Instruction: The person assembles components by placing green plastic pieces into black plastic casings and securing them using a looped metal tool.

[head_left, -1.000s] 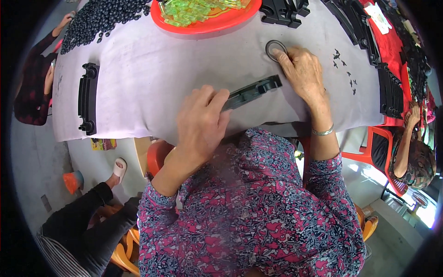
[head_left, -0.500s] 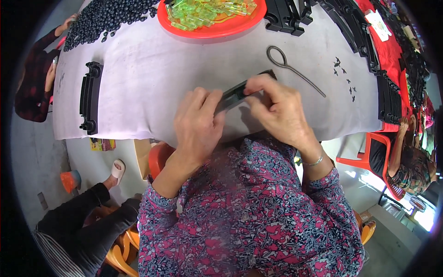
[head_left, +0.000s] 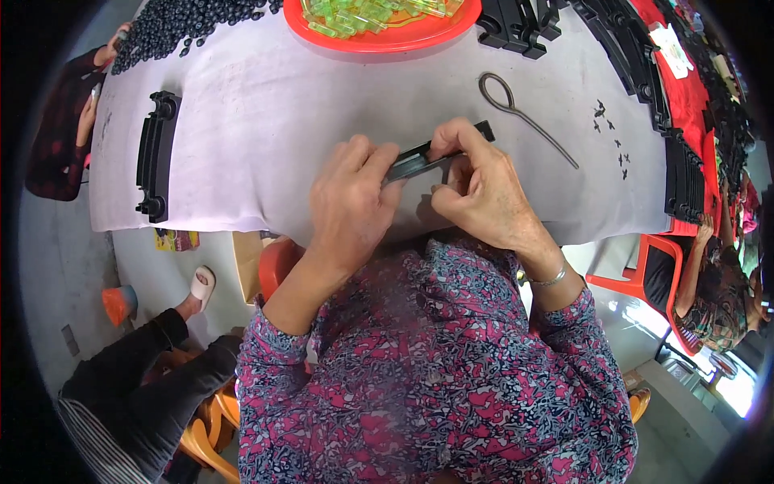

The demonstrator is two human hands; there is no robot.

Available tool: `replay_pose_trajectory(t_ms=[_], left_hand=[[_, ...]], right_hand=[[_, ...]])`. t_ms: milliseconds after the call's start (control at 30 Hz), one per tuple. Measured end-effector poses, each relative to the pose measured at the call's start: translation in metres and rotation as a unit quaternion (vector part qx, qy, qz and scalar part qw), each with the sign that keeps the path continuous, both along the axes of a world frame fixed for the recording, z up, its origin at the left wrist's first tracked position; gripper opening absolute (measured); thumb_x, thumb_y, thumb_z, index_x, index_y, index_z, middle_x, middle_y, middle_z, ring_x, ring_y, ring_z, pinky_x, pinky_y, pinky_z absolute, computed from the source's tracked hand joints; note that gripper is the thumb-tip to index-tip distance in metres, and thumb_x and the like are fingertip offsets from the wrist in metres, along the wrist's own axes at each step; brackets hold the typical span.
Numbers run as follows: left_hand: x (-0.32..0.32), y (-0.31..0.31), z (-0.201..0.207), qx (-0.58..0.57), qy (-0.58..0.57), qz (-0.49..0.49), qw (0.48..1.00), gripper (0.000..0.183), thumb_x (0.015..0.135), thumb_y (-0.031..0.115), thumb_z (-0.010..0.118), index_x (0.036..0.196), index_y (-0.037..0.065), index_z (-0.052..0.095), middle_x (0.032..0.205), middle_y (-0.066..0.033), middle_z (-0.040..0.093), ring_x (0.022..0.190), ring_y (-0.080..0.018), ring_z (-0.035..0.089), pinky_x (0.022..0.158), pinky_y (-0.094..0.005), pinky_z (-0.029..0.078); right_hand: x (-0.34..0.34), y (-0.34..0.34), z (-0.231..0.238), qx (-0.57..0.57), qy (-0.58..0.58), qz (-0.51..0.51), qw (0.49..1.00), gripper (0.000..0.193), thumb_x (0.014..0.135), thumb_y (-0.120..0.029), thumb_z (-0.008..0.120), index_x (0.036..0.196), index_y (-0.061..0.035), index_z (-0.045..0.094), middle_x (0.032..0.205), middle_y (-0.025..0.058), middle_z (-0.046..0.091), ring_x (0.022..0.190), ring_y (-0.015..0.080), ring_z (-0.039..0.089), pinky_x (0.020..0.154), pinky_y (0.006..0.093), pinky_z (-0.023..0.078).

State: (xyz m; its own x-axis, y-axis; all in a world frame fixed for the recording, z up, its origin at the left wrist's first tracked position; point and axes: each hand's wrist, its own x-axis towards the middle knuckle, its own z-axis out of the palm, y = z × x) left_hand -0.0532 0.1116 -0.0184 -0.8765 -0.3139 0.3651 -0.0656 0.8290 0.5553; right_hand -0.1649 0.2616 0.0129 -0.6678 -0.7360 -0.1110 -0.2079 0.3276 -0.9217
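Nearest the person's body, the left hand pinches one end of a long, narrow black plastic bar with a channelled face, thumb on the near side and fingers on the far side, seemingly to steady it. The right hand works along the bar's other half: one crooked finger presses at the channel while lower digits curl beneath; whether they pinch anything small cannot be told. The bar slants between both hands over the near part of the counter draped in pale lilac-grey cloth, probably so each can reach it freely.

Just beyond the right hand lies a dark metal rod bent into a loop, apart from the fingers, likely kept within reach. Farther right, tiny black pieces are scattered loosely; slim black bars sit packed side by side at the edge, presumably to save room. A black plastic part with knobbed ends lies well apart on the left.

At the far side, a shallow red plate gathers translucent yellow-green tubes, its rim apparently containing them. Glossy black beads are heaped to its left, and chunky black moulded parts lie to its right.
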Motion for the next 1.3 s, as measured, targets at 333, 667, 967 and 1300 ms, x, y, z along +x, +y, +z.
replay_pose_trajectory(t_ms=[333, 667, 967, 1300], left_hand=[[0.005, -0.008, 0.016, -0.03, -0.028, -0.019, 0.999, 0.045, 0.067, 0.01, 0.081, 0.109, 0.004, 0.066, 0.092, -0.012, 0.062, 0.085, -0.0335, 0.061, 0.078, -0.042, 0.048], [0.008, -0.021, -0.003, -0.007, -0.005, -0.035, 0.999, 0.036, 0.064, 0.009, 0.078, 0.099, 0.004, 0.069, 0.085, -0.0116, 0.061, 0.084, -0.0331, 0.061, 0.075, -0.0426, 0.046], [0.013, -0.018, -0.001, 0.026, -0.024, -0.037, 0.999, 0.035, 0.064, 0.006, 0.076, 0.097, 0.005, 0.064, 0.088, -0.0114, 0.056, 0.086, -0.0349, 0.057, 0.075, -0.0456, 0.045], [0.015, -0.016, -0.007, 0.067, -0.024, -0.051, 0.996, 0.031, 0.068, 0.009, 0.077, 0.097, 0.006, 0.065, 0.09, -0.0103, 0.057, 0.091, -0.0334, 0.06, 0.077, -0.0446, 0.05]], right_hand=[[-0.005, 0.004, -0.003, 0.029, 0.178, 0.096, 0.979, 0.035, 0.075, -0.007, 0.069, 0.109, -0.0056, 0.06, 0.096, 0.0122, 0.059, 0.069, 0.0303, 0.062, 0.065, 0.0418, 0.052], [-0.013, -0.03, -0.002, -0.036, 0.443, 0.25, 0.86, 0.01, 0.075, -0.016, 0.072, 0.083, -0.0118, 0.067, 0.091, 0.0066, 0.052, 0.089, 0.0264, 0.053, 0.073, 0.0388, 0.041], [-0.018, -0.043, 0.003, -0.007, 0.453, 0.341, 0.824, 0.009, 0.076, -0.017, 0.071, 0.073, -0.0116, 0.064, 0.087, 0.0072, 0.051, 0.085, 0.0261, 0.055, 0.068, 0.0403, 0.042], [-0.024, -0.044, 0.009, 0.037, 0.368, 0.386, 0.845, 0.011, 0.072, -0.012, 0.071, 0.082, -0.0098, 0.067, 0.089, 0.0076, 0.053, 0.087, 0.0277, 0.058, 0.072, 0.0431, 0.046]])
